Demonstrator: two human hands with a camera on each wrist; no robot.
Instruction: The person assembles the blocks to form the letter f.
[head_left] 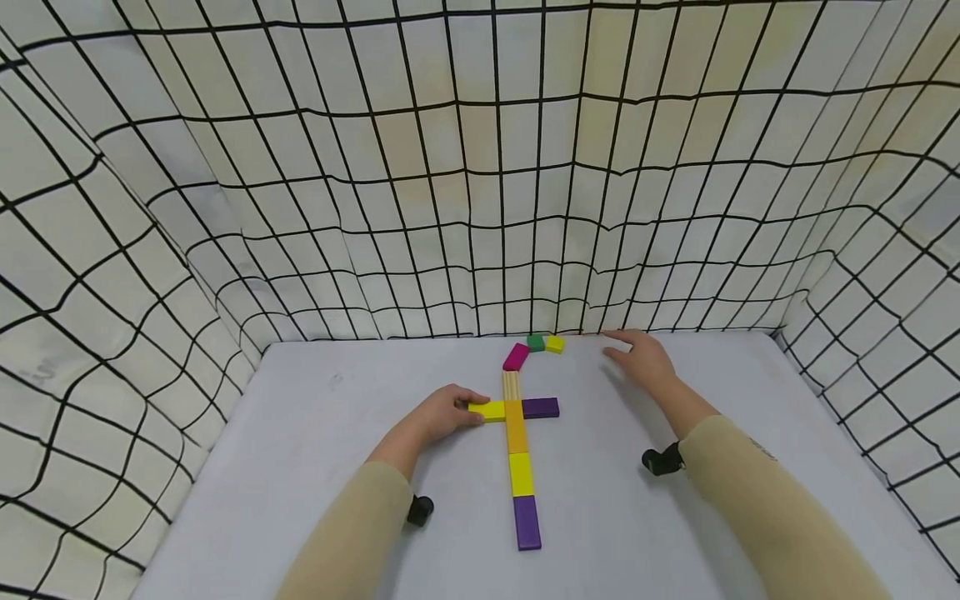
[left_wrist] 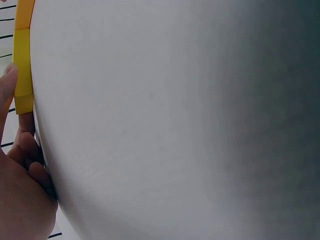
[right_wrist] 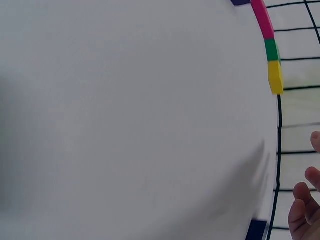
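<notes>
My left hand (head_left: 441,414) pinches the left end of a yellow block (head_left: 492,412) between thumb and fingers. In the left wrist view the thumb lies along that block's side. The block abuts an orange block (head_left: 516,427), opposite a purple block (head_left: 542,407) on the right. Below the orange one, a second yellow block (head_left: 521,475) and a long purple block (head_left: 527,523) continue the line toward me. My right hand (head_left: 647,360) hovers at the back right, fingers extended and apart, holding nothing. A small yellow block (head_left: 554,344) is the piece nearest to it.
Pale wooden strips (head_left: 511,385) join the orange block to a tilted magenta block (head_left: 516,357), with a green block (head_left: 536,342) beyond. A dark blue piece (right_wrist: 256,230) shows at the right wrist view's bottom edge. Black netting (head_left: 465,179) over white walls borders the white table (head_left: 300,467).
</notes>
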